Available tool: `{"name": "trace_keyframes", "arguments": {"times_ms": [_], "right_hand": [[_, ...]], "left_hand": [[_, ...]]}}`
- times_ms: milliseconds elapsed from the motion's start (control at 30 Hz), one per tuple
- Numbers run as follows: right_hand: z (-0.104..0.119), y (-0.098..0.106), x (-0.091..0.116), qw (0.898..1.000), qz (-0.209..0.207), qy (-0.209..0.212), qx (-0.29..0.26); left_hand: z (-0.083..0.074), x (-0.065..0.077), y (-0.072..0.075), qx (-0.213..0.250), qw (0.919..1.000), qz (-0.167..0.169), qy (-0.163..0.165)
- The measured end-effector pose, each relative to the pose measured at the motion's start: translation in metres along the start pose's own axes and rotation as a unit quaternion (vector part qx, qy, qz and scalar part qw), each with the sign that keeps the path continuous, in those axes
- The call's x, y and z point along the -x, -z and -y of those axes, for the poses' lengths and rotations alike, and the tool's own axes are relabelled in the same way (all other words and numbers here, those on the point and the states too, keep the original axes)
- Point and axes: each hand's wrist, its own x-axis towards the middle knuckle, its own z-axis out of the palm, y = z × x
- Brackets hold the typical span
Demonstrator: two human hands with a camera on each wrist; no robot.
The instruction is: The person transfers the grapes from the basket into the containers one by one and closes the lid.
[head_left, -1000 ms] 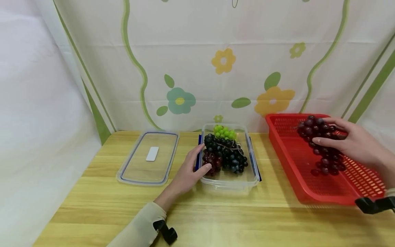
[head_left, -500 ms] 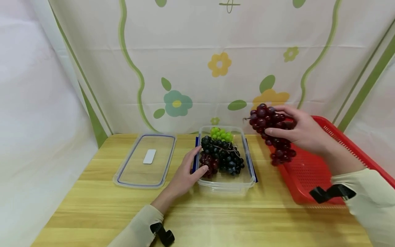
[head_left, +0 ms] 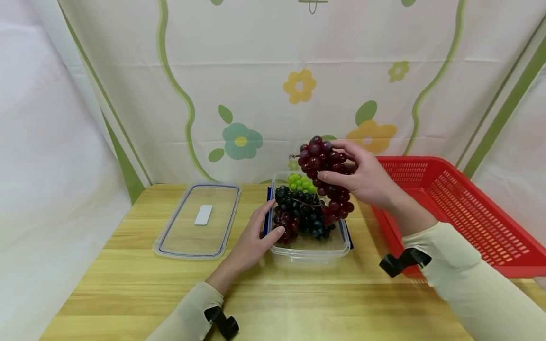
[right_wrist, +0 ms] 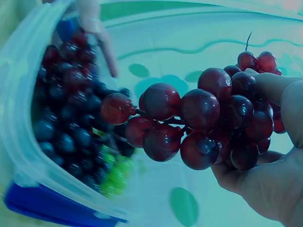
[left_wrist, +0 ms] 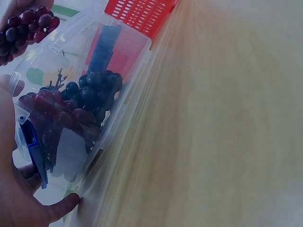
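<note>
My right hand (head_left: 370, 182) pinches a bunch of dark red grapes (head_left: 316, 162) between thumb and fingers, holding it up over the right part of a clear plastic food container (head_left: 309, 255). The lower grapes of that bunch overlap the container's contents in the head view. Inside lie black grapes (head_left: 304, 213), green grapes (head_left: 297, 181) at the far end and another red bunch (head_left: 286, 225) at the left. Against the container's left side rests my left hand (head_left: 252, 244), fingers spread along the wall and thumb near the rim. A blue side clip (left_wrist: 34, 149) shows beside that hand in the left wrist view.
A clear lid (head_left: 181, 239) with a blue seal and a white label lies on the wooden table (head_left: 298, 308) left of the container. To the right stands a red perforated basket (head_left: 484, 208), partly behind my right arm. A flowered curtain (head_left: 264, 94) hangs behind the table.
My right hand has carried the red grapes leftward from over the red basket to above the container. My left hand has kept its place at the container's side.
</note>
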Motion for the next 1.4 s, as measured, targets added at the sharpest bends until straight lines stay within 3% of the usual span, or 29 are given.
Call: {"name": "trace_keyframes", "arguments": {"times_ms": [433, 600, 767, 1133, 1300, 1400], "right_hand": [[-0.042, -0.042, 0.005, 0.996, 0.072, 0.039, 0.035], [-0.05, -0.042, 0.008, 0.99, 0.089, 0.073, 0.077], [-0.056, -0.039, 0.015, 0.984, 0.112, 0.08, 0.116], [-0.06, -0.052, 0.019, 0.953, 0.202, 0.133, 0.184], [-0.062, -0.053, 0.019, 0.948, 0.221, 0.132, 0.187], [-0.062, -0.05, 0.021, 0.95, 0.226, 0.129, 0.172]], "left_hand": [[-0.002, 0.001, 0.0, -0.005, 1.0, -0.008, -0.001], [-0.001, 0.001, 0.001, -0.005, 0.9999, -0.007, 0.012], [-0.001, 0.001, 0.003, -0.01, 0.9999, 0.006, 0.001], [0.001, 0.0, 0.008, -0.016, 0.9996, 0.02, -0.014], [0.002, 0.0, 0.007, -0.017, 0.9996, 0.02, -0.014], [0.001, 0.0, 0.007, -0.017, 0.9995, 0.02, -0.013]]}}
